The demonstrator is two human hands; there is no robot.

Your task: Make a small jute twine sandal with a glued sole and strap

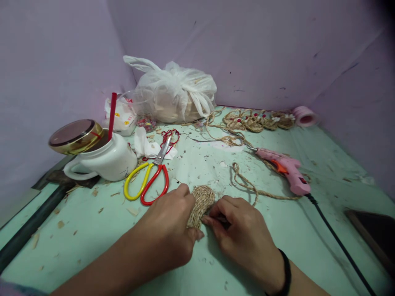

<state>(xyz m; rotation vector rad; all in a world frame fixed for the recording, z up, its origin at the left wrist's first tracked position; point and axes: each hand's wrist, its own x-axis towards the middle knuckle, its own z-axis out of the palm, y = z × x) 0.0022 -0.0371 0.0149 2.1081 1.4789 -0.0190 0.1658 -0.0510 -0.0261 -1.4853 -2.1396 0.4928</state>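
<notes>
Twine wound into a flat tan coil (204,199) sits at the pale green table (311,242), gripped by the left hand (169,232); the right hand (242,230) has fingers curled by its edge, can't tell if pinching. Coiling looks mostly done imo, maybe just edges left.

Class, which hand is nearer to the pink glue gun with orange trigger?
Right: the right hand is below-left of the glue gun; the left hand is farther left.
</notes>
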